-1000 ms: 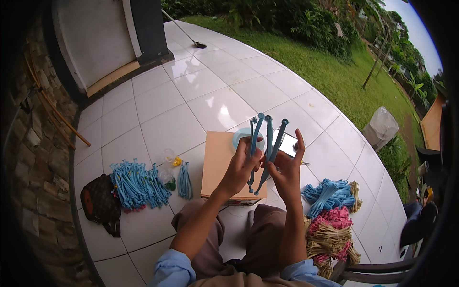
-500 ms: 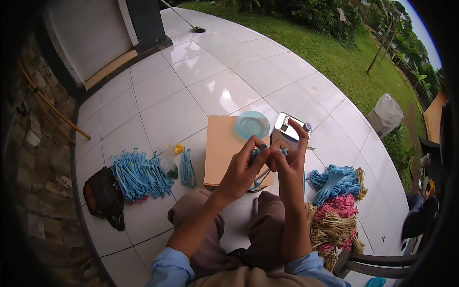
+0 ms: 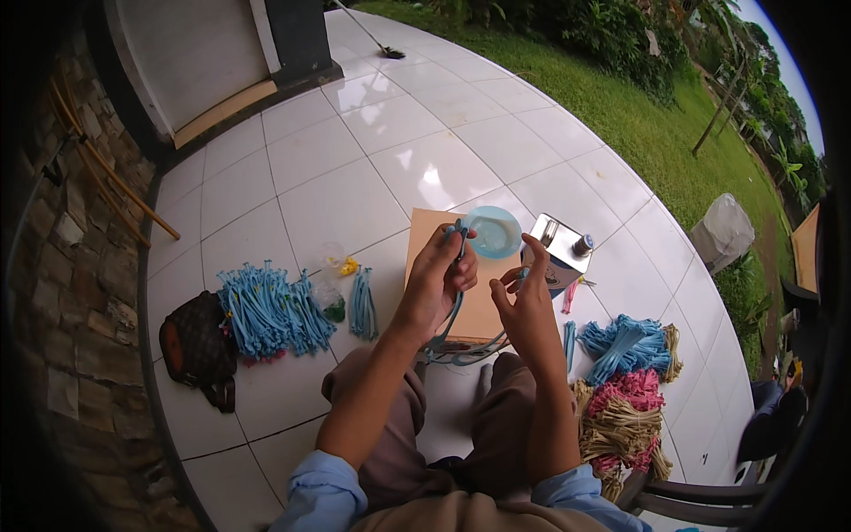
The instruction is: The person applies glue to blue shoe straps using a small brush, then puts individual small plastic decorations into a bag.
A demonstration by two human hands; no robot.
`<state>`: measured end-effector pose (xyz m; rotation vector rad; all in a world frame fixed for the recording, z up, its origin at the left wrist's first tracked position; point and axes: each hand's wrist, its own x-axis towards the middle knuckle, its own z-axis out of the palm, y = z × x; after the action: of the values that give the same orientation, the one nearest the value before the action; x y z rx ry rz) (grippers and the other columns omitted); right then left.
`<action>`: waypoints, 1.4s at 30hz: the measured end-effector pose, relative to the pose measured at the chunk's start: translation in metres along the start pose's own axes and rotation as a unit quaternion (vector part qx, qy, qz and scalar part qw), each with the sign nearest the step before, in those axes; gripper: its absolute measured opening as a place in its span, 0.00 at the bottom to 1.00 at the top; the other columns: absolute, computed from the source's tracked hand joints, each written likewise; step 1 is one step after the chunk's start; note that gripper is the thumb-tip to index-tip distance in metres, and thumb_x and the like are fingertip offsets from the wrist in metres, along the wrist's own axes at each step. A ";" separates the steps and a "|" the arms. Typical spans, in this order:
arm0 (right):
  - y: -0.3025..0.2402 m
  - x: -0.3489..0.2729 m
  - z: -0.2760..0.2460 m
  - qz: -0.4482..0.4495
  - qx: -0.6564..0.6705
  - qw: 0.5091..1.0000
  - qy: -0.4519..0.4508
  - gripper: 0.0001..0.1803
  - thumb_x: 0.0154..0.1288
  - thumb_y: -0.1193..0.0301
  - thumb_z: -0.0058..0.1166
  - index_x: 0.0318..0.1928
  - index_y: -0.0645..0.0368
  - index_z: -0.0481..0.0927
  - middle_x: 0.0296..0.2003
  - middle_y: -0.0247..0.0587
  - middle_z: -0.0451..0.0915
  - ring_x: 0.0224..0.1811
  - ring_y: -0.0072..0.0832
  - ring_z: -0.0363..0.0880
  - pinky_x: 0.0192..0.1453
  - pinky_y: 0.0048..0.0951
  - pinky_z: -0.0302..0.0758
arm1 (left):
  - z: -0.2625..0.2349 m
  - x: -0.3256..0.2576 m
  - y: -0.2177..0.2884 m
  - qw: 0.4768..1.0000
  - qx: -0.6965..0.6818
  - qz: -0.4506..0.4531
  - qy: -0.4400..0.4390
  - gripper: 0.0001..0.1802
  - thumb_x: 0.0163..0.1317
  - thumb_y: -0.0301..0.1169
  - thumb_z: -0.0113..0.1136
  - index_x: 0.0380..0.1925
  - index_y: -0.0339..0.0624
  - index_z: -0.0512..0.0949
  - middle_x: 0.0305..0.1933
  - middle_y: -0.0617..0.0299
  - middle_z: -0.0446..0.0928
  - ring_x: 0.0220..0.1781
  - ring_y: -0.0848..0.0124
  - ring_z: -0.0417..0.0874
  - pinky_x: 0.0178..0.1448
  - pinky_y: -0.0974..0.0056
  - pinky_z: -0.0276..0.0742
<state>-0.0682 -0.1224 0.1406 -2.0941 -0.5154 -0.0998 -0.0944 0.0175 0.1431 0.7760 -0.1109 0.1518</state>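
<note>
My left hand (image 3: pixel 441 275) is closed round a blue cord (image 3: pixel 457 312), held up over the front part of a peach-coloured board (image 3: pixel 425 257). The cord's knotted-looking top shows at the fingertips, and its length hangs down past the board's near edge, where more blue loops lie. My right hand (image 3: pixel 527 297) is apart from it on the right, fingers spread. A small blue bit shows at its fingers; I cannot tell whether it is worn or held. A shallow light-blue dish (image 3: pixel 493 232) sits behind the hands at the board's far right corner.
Right of the board stands a tin (image 3: pixel 564 241) with a small spool-like jar on top. Bundles of blue cords (image 3: pixel 628 344), pink cords (image 3: pixel 631 390) and beige cords (image 3: pixel 620 421) lie at right. More blue cords (image 3: pixel 270 306) lie at left beside a brown bag (image 3: pixel 197 341).
My hands have moved apart: the left has lifted the cord up and left, the right has drawn away from it. The whole view has shifted slightly.
</note>
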 end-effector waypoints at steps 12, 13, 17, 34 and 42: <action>-0.016 -0.010 -0.011 -0.065 -0.038 0.997 0.020 0.40 0.56 0.69 0.59 0.65 0.57 0.50 0.51 0.54 0.70 0.57 0.46 0.67 0.62 0.42 0.61 | -0.003 0.010 0.004 0.982 -0.182 0.004 -0.041 0.12 0.68 0.36 0.47 0.44 0.41 0.70 0.25 0.69 0.63 0.27 0.79 0.62 0.33 0.72 0.62; -0.014 -0.010 -0.011 -0.008 0.117 0.990 -0.082 0.37 0.59 0.69 0.57 0.64 0.58 0.51 0.47 0.54 0.74 0.53 0.44 0.72 0.59 0.39 0.66 | 0.001 0.012 0.002 0.980 -0.195 0.023 -0.017 0.11 0.68 0.36 0.47 0.43 0.42 0.71 0.26 0.69 0.64 0.30 0.78 0.65 0.39 0.71 0.67; -0.006 -0.013 -0.009 -0.001 0.214 0.959 -0.185 0.33 0.63 0.74 0.52 0.64 0.58 0.50 0.34 0.48 0.79 0.39 0.36 0.81 0.46 0.33 0.74 | 0.006 0.014 -0.002 0.979 -0.180 0.091 0.008 0.08 0.67 0.33 0.48 0.42 0.44 0.72 0.30 0.67 0.68 0.37 0.75 0.71 0.59 0.64 0.71; -0.003 0.010 -0.052 -0.071 0.089 0.990 0.077 0.28 0.57 0.77 0.53 0.59 0.57 0.62 0.18 0.37 0.75 0.19 0.20 0.70 0.27 0.21 0.66 | 0.010 0.014 0.034 0.947 0.287 0.143 -0.008 0.28 0.53 0.28 0.66 0.53 0.39 0.66 0.44 0.62 0.71 0.47 0.75 0.74 0.54 0.65 0.71; 0.004 0.030 -0.090 -0.100 0.053 0.993 -0.045 0.31 0.56 0.76 0.55 0.61 0.53 0.60 0.19 0.37 0.76 0.20 0.20 0.71 0.28 0.23 0.67 | 0.029 0.041 0.038 0.859 0.460 0.208 -0.085 0.19 0.50 0.23 0.66 0.43 0.41 0.74 0.47 0.62 0.73 0.50 0.73 0.76 0.55 0.66 0.76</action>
<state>-0.0274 -0.1884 0.1950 -1.9469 -0.7680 -0.0920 -0.0621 0.0282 0.1962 1.7250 -0.3928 0.5754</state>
